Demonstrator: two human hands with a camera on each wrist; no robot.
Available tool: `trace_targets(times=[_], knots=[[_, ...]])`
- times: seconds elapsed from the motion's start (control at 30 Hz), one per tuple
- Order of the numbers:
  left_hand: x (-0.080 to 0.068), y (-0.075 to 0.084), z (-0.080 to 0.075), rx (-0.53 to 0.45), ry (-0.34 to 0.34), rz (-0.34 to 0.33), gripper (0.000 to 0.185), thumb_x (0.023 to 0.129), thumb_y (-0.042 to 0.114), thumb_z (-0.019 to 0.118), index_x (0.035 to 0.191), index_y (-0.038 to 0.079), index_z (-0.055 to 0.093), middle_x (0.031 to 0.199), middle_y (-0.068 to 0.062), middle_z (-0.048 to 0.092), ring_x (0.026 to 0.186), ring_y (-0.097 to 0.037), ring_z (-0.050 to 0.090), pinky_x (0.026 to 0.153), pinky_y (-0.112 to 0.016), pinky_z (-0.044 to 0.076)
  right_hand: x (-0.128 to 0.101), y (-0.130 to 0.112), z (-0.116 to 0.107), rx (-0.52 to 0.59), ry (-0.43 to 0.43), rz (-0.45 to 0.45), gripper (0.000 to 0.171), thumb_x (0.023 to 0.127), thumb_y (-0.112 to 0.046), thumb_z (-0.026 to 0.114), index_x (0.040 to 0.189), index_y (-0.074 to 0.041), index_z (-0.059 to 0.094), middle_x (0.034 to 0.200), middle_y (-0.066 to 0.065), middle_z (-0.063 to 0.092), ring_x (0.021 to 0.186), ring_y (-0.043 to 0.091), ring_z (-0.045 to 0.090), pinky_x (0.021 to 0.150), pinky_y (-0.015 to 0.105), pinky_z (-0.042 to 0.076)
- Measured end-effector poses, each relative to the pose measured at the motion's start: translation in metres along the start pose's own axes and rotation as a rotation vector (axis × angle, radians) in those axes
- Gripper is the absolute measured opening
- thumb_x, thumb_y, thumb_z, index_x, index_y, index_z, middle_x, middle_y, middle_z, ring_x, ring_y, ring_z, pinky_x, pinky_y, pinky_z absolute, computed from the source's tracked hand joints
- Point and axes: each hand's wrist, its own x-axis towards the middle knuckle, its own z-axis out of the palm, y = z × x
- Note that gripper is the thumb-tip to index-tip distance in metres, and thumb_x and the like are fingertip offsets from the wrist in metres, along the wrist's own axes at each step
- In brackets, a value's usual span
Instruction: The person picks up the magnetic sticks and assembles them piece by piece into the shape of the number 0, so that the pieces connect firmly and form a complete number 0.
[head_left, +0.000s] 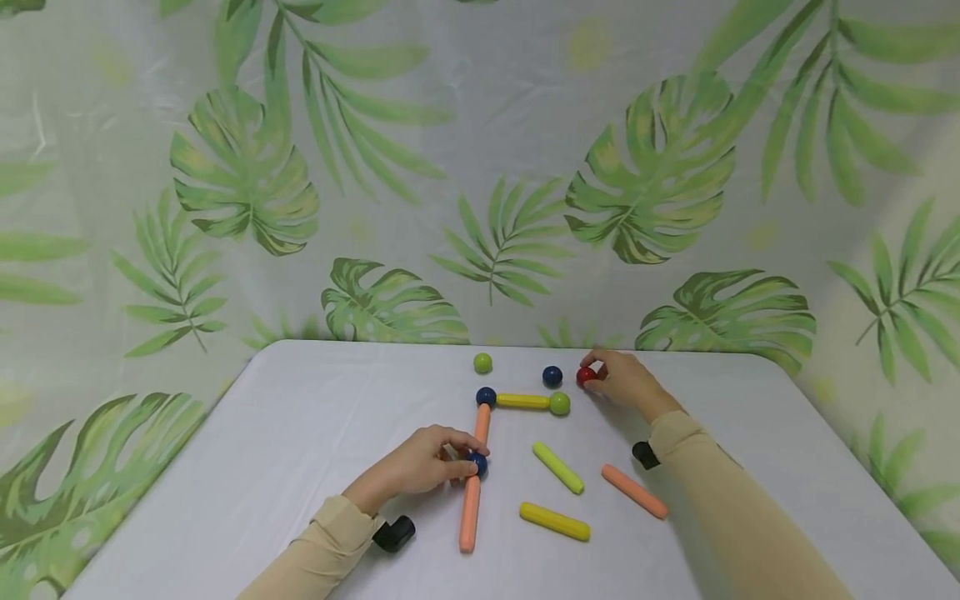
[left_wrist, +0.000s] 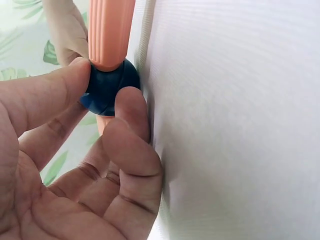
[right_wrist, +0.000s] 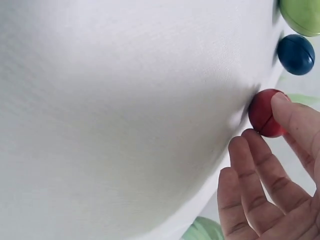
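With its thumb and fingertips, my left hand [head_left: 426, 460] pinches a dark blue ball [left_wrist: 105, 92]. An orange ridged stick [head_left: 469, 517] runs from this ball toward the near edge, and a second orange stick [head_left: 482, 423] runs away from it to another blue ball [head_left: 486, 395]. From that farther ball a yellow stick [head_left: 522, 402] extends rightward, ending in a green ball [head_left: 559, 404]. At the back right, my right hand [head_left: 628, 385] holds a red ball [right_wrist: 265, 114] between thumb and fingers, close against the tabletop; its other fingers spread beside it.
A loose blue ball [head_left: 552, 376] lies just left of the red one, and a green ball [head_left: 483, 362] near the back edge. Between the arms lie a lime stick [head_left: 558, 467], a yellow stick [head_left: 555, 522] and an orange stick [head_left: 634, 492] on the white table [head_left: 330, 392].
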Motion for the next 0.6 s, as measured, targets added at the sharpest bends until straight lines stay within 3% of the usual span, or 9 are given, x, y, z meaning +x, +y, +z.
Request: trace_targets(times=[0.33,0.6], knots=[[0.001,0.002,0.000,-0.005,0.002,-0.006,0.024,0.102,0.013,0.074,0.126,0.011,0.078,0.100,-0.002,0.070,0.076,-0.014,0.064,0.061,-0.022,0.047,-0.024,0.002,-0.001,0.025,0.025,-0.048,0.031,0.102,-0.018,0.075,0.130,-0.005,0.067,0.106,0.017,0.076,0.092,0.026,0.069,0.079,0.041,0.056],[-0.001,0.001,0.001,-0.007,0.005,-0.015,0.024,0.102,0.013,0.074,0.126,0.011,0.078,0.099,-0.001,0.069,0.074,-0.013,0.062,0.060,-0.022,0.046,-0.061,-0.016,-0.007,0.074,0.057,-0.141,0.031,0.101,-0.022,0.077,0.128,-0.010,0.069,0.103,0.009,0.077,0.092,0.021,0.071,0.077,0.035,0.056]])
